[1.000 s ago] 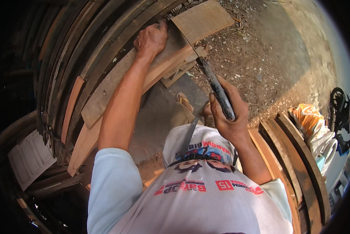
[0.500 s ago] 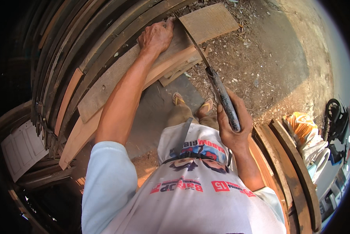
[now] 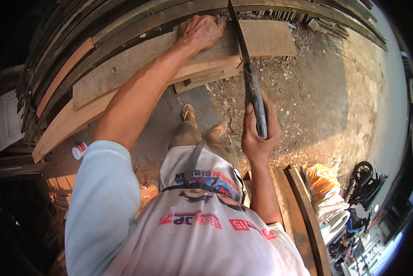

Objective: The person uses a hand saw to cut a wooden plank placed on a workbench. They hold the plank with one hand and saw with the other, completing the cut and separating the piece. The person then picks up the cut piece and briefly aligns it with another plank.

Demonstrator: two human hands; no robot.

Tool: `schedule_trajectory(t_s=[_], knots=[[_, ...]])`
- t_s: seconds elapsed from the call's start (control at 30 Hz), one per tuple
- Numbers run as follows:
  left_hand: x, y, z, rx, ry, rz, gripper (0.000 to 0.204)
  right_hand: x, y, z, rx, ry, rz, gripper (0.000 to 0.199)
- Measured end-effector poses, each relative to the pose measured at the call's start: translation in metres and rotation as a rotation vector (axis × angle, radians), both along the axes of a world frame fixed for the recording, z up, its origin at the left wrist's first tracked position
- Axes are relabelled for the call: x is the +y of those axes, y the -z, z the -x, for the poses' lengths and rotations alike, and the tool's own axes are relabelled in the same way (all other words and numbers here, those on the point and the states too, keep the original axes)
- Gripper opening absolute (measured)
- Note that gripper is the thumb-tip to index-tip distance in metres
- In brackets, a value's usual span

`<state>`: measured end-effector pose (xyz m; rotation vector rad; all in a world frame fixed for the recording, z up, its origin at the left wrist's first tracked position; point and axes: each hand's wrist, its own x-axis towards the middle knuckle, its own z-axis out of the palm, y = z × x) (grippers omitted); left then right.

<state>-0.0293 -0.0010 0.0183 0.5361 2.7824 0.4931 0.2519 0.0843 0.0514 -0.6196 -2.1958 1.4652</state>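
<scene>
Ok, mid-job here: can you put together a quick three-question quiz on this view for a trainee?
1. Which hand holds the long-bladed tool?
2. True or false: both feet are bare.
3. Fill in the blank: the left hand rests on a wooden ____, to the left of the blade.

Key:
1. The right hand, wrapped around the dark handle.
2. False: sandals with yellow straps are worn.
3. Plank.
</scene>
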Motion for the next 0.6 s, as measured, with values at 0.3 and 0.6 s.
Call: schedule_trajectory(t_s=[0.3,0.6], knots=[[-0.002,0.005,0.000,0.003,-0.037,-0.050,0.067,-0.006,-0.004,-0.042,0.049,0.003,-0.054,0.032],[-0.002,-0.007,0.003,0.002,-0.013,-0.014,0.065,0.005,0.004,0.042,0.019,-0.058,0.038,0.032]])
